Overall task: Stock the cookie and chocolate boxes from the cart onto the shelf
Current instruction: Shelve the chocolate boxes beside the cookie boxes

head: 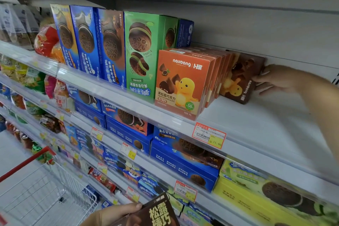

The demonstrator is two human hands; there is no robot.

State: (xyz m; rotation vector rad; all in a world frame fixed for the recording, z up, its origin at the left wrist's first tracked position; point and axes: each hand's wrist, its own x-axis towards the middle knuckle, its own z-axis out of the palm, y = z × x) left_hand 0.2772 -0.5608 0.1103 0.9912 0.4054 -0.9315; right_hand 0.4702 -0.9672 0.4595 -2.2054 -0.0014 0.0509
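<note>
On the upper shelf (256, 121) my right hand (275, 79) holds a brown chocolate box (240, 79) by its right edge; the box leans on its side against a row of orange chocolate boxes (183, 82). To the left of them stand a green cookie box (141, 55) and several blue cookie boxes (88, 42). At the bottom edge my left hand (117, 213) grips a second brown chocolate box (157, 213), thumb on its top. The wire cart (47, 189) with a red handle is at the lower left.
The shelf below carries flat blue cookie boxes (183, 163) and yellow-green cookie boxes (266, 192). Snack bags (45, 42) fill the shelves at the left. Price tags (209, 135) hang on the shelf rails. Bare white shelf lies right of the brown box.
</note>
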